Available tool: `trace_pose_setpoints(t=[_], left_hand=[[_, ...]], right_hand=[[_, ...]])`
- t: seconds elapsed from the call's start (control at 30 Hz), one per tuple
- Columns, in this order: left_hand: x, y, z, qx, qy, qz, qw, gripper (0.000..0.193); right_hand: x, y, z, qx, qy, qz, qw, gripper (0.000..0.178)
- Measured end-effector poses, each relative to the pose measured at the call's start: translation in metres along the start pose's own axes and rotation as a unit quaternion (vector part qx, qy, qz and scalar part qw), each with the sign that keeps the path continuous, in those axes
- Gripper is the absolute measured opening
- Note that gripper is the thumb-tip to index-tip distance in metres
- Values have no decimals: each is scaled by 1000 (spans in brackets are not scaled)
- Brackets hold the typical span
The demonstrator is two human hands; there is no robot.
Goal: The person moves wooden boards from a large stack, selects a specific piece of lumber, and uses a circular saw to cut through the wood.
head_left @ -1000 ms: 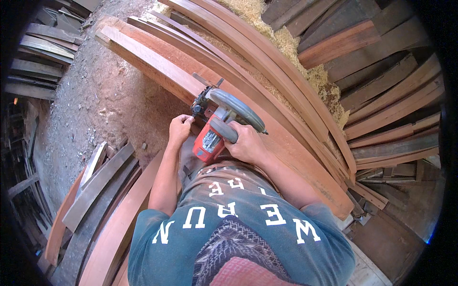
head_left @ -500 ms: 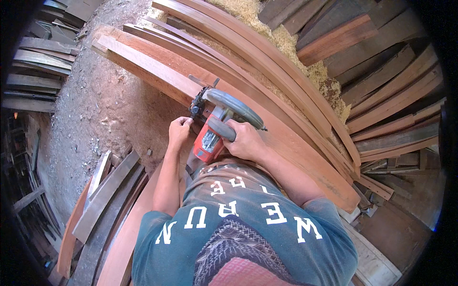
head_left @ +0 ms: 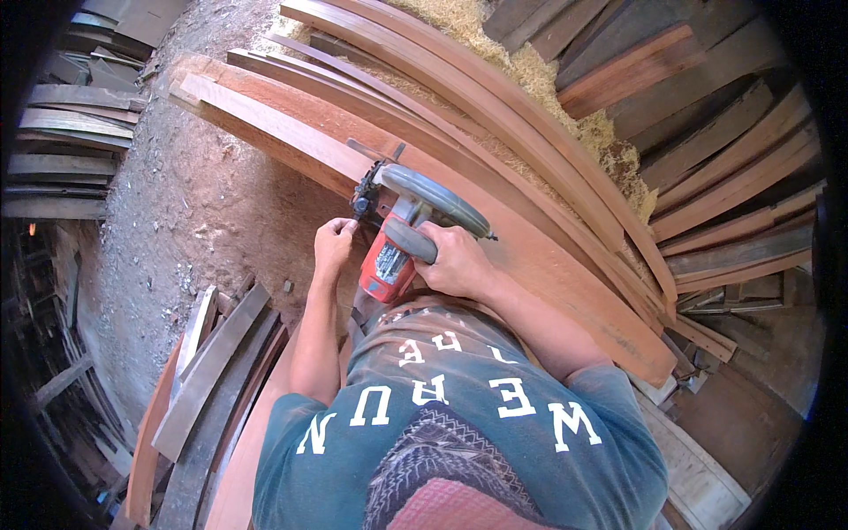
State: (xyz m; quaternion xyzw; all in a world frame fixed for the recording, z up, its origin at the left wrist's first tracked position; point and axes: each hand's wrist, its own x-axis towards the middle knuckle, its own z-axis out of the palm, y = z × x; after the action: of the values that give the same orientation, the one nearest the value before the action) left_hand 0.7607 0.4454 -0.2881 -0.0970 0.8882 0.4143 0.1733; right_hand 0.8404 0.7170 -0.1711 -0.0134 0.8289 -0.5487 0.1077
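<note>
A red and grey circular saw (head_left: 389, 261) rests on a long reddish-brown plank (head_left: 548, 283), its round grey blade guard facing right. My right hand (head_left: 455, 261) is wrapped round the saw's grey handle. Bent at the wrist, my left hand (head_left: 334, 243) has its fingers closed at the black fittings on the saw's left side; exactly which part they pinch is hard to make out. A narrower, paler wood strip (head_left: 265, 124) lies along the plank's left edge and runs up to the saw. The blade itself is hidden.
Several long boards (head_left: 495, 106) lie side by side beyond the plank, with yellow shavings (head_left: 609, 159) along them. More boards (head_left: 742, 199) are stacked at the right. Offcuts (head_left: 212, 371) lean at the lower left, on dusty ground (head_left: 194, 194). Another wood pile (head_left: 66, 163) stands far left.
The view has shifted slightly. Both hands and the saw keep the same place on the plank.
</note>
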Motion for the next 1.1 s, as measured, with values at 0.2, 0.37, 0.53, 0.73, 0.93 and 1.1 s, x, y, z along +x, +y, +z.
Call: trace_pose_setpoints(t=[0.2,0.37,0.53,0.73,0.93,1.1], left_hand=[[1,-1,-1,4,0,-11,1000,27],[4,-1,-3,-3,12,1,1000,27],[8,-5,-3,-18,14,-2,1000,26],[13,-9,-7,-19,15,1,1000,26],[15,-7,-11,-11,16,-3,1000,26],[22,-11,-15,-14,17,-3,1000,26]], right_hand=[[1,-1,1,-5,9,-6,1000,28],[4,-2,1,-8,12,-13,1000,27],[6,-1,4,-11,1,-7,1000,31],[10,1,9,-10,8,-18,1000,30],[12,1,10,-4,5,-25,1000,29],[18,-1,13,-1,20,-43,999,28]])
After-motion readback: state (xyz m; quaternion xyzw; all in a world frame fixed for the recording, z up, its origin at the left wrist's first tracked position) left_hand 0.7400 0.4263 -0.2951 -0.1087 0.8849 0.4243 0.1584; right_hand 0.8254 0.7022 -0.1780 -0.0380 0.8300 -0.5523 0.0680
